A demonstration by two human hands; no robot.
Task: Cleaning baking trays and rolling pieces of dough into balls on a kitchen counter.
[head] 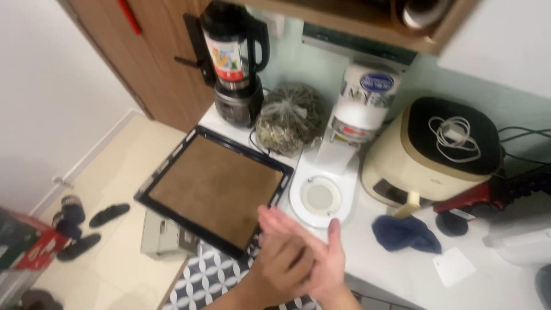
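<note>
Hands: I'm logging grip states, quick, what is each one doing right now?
Left hand: open, holding nothing, pressed against the right hand.
Right hand: open, fingers extended, empty, by the corner of the baking tray.

blender jug (232,54) at back left w/ red-and-white label. clear bag (288,119) of dried stuff beside it. white tub (367,95) further right, blue oval label on top, red strip below. small white card (453,266) on counter, front right.

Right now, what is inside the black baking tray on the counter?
A brown liner sheet covers nearly the whole floor of the black baking tray; nothing lies on it. The tray's near corner is hidden behind the person's hands, and whatever is beneath the sheet cannot be seen.
</note>
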